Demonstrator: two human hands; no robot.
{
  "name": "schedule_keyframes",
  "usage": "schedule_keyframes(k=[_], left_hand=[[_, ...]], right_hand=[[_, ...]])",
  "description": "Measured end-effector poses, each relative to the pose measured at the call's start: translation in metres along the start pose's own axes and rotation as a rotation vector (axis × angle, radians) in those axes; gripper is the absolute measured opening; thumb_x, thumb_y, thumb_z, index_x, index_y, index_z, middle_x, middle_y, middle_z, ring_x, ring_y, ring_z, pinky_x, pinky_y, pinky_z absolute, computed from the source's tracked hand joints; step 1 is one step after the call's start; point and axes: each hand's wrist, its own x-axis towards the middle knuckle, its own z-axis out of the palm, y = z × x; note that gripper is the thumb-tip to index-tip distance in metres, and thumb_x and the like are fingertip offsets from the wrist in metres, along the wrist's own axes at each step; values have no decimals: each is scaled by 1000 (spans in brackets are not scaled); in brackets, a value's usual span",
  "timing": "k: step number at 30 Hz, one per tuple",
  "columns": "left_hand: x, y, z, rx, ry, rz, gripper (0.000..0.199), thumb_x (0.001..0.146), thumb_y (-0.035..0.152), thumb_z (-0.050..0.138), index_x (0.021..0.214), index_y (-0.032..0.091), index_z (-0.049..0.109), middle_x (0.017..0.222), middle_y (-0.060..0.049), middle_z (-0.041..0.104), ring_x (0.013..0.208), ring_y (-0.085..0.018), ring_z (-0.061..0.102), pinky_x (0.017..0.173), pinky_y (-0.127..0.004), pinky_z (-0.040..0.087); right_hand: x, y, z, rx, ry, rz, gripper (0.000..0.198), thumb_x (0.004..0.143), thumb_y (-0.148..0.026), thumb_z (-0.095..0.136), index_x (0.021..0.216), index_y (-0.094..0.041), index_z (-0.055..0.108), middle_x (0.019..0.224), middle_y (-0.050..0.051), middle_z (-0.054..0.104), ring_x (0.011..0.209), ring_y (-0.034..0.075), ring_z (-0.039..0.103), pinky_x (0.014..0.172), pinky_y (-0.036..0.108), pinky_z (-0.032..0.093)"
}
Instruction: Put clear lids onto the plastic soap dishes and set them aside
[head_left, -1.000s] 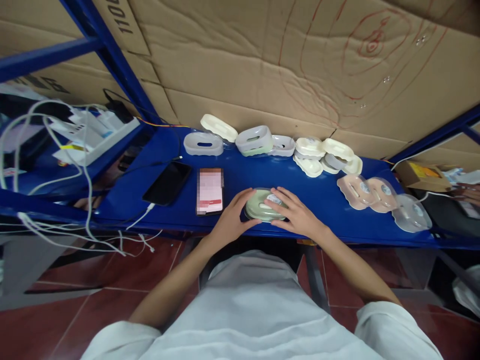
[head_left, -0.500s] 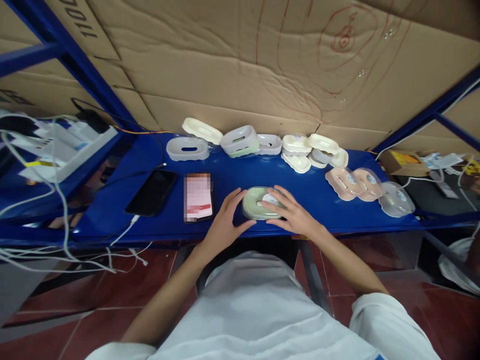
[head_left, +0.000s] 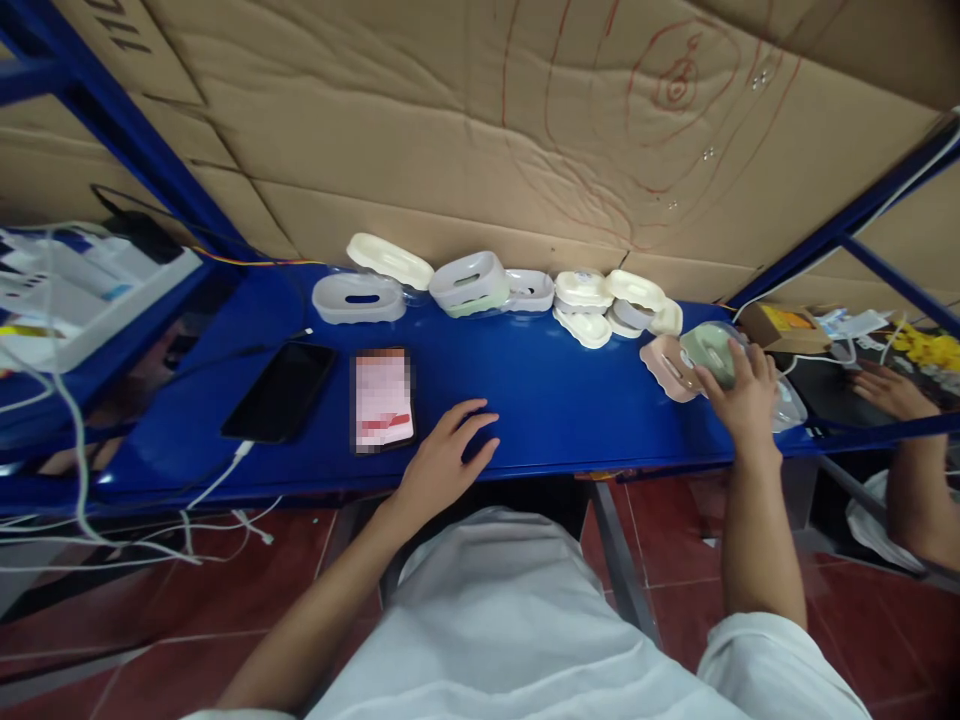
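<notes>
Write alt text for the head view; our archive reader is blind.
The right hand holds a green soap box over pink boxes at the right end of a blue shelf. The left hand rests flat near a phone.

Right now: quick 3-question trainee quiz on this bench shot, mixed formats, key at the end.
1. True or false: the right hand grips the green soap box at the right end of the blue shelf.
2. The left hand is: A) holding the black phone; B) resting open on the shelf, holding nothing; C) lifting a white lid.
3. Fill in: the green box sits over the ____ box in the row at the right.

Key: 1 true; 2 B; 3 pink.
</notes>
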Motion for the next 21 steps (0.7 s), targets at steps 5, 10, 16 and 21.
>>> schedule_keyframes(k=[5, 10, 16, 21], left_hand=[[1, 0, 0, 16, 2, 15, 28, 108, 37, 58, 133, 28, 67, 150, -8, 63, 142, -27, 62, 123, -50, 52], [1, 0, 1, 35, 20, 28, 26, 109, 35, 58, 132, 27, 68, 149, -10, 64, 140, -27, 64, 120, -50, 54], [3, 7, -1, 9, 59, 59, 22, 108, 33, 60, 126, 27, 71, 143, -9, 68, 135, -26, 67, 117, -48, 57], [32, 6, -46, 57, 177, 86, 25, 109, 32, 57, 131, 27, 68, 141, -9, 68, 135, -24, 66, 120, -46, 54]], right_hand=[[14, -63, -5, 171, 51, -135, 74, 104, -64, 48, 156, -13, 55, 156, 27, 58, 149, 44, 50, 121, 69, 38], [35, -170, 18, 408, -293, -524, 50, 109, -49, 45, 139, -17, 70, 137, 18, 74, 131, 35, 67, 117, 57, 49], [64, -300, 48, 541, -347, -764, 72, 104, -53, 60, 169, -25, 41, 180, 15, 27, 163, 38, 33, 128, 64, 33], [100, -358, 70, 536, -511, -719, 71, 99, -50, 73, 160, -22, 52, 177, 21, 31, 160, 41, 40, 125, 71, 33]])
